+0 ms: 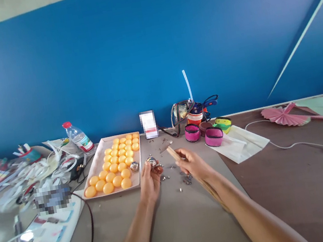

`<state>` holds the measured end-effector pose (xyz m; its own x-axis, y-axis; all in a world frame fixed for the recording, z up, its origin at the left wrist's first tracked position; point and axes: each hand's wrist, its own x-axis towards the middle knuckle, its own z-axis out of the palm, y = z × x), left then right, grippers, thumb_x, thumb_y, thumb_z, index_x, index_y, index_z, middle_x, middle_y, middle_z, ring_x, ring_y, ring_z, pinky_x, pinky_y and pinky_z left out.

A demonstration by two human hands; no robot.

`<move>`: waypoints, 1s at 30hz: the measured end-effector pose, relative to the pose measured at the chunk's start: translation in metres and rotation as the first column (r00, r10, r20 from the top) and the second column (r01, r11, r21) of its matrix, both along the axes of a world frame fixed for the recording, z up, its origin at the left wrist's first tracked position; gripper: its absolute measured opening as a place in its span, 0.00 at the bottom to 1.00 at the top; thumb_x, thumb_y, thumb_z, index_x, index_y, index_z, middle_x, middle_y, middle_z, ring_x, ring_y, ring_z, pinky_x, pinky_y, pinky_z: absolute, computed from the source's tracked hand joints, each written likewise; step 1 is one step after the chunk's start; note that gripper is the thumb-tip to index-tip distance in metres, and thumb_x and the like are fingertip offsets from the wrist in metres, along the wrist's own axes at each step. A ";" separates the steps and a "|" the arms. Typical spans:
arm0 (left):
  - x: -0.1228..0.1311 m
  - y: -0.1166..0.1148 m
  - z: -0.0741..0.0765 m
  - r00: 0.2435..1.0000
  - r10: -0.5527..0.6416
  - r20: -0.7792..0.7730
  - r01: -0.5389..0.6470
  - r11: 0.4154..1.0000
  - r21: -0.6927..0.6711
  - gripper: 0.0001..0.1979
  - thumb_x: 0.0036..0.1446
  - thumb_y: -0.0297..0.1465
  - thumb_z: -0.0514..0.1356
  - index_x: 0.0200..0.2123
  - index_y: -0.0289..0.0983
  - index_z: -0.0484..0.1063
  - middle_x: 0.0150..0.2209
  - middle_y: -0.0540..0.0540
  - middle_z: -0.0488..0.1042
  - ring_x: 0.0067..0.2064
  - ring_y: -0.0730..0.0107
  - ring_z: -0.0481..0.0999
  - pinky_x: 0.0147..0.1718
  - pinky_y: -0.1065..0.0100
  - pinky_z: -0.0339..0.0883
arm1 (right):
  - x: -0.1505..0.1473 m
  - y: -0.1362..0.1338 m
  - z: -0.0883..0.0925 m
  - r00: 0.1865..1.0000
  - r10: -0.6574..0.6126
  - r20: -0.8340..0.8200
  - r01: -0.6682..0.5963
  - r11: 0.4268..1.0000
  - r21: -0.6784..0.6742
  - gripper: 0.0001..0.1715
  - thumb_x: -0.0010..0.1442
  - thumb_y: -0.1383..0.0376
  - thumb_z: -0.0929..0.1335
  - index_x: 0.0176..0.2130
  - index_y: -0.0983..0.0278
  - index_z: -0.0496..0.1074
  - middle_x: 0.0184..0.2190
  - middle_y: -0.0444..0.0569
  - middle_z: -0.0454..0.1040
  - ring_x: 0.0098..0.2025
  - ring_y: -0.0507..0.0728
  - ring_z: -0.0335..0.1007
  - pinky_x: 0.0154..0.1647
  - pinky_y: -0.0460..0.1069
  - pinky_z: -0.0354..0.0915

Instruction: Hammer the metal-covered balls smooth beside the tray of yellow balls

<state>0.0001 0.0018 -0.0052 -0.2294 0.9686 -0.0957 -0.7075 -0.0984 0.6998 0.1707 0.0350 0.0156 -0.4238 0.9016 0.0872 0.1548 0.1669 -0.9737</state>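
Note:
In my left hand [150, 184], fingers closed around it, is a shiny faceted silver ball [151, 162]. My right hand [193, 163] grips a long wooden-handled tool [172, 153] whose thin metal blade points toward the ball, apart from it; the handle runs back under the forearm. Small silver pieces [187, 180] lie scattered on the grey mat [181, 234] beneath and around both hands. Left of my left hand stands a white tray [112, 193] with several rows of orange balls [117, 181] and one silver faceted ball [134, 166].
Behind are a white card [149, 127], pink cloth bands [213, 137] and an orange-striped cup [195, 118] with tools. White paper [244, 146] lies right. A bottle [80, 137], cables [92, 237], a utility knife [18, 236] and cluttered strips occupy the left. A blue wall [148, 48] closes the back.

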 end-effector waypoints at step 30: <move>0.002 -0.001 -0.004 0.995 -0.008 -0.096 0.007 1.000 -0.018 0.18 0.51 0.40 0.60 0.42 0.35 0.68 0.25 0.49 0.72 0.23 0.76 0.69 0.24 0.73 0.63 | -0.004 0.008 -0.026 0.620 -0.197 0.759 -0.253 0.866 0.431 0.16 0.59 0.69 0.59 0.45 0.62 0.69 0.40 0.52 0.70 0.43 0.55 0.66 0.45 0.47 0.57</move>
